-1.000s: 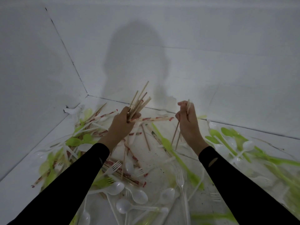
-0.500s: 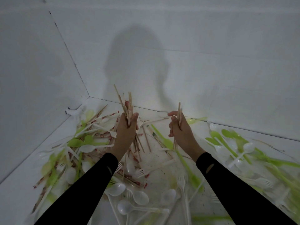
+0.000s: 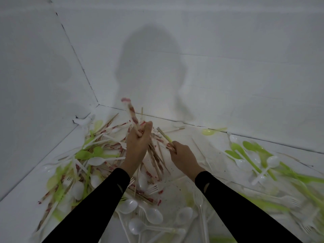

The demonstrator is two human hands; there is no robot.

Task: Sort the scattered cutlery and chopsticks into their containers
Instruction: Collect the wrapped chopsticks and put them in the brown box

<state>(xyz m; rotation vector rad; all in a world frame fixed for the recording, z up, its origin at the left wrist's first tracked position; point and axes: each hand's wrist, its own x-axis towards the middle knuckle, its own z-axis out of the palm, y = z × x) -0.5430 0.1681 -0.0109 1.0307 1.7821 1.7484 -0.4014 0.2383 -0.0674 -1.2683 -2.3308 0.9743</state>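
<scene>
Most of the job lies ahead of me. The white surface (image 3: 219, 142) in this walled corner is strewn with unsorted pieces, and no container is in view. To my left, a tangled heap (image 3: 82, 165) mixes green spoons, white spoons, forks and paper-sleeved chopsticks. To my right, well apart from it, lies a looser spread of green and white spoons (image 3: 254, 160). More white spoons and forks (image 3: 150, 215) lie between my sleeves. My left hand (image 3: 138, 146) is curled round a bundle of chopsticks (image 3: 132, 114), some bare wood and some in red-and-white sleeves, held upright above the heap. My right hand (image 3: 182, 155) pinches one or two loose sticks (image 3: 164, 135), their tips angled toward the bundle. By my reckoning only chopsticks are gathered, and nothing is stowed yet.
</scene>
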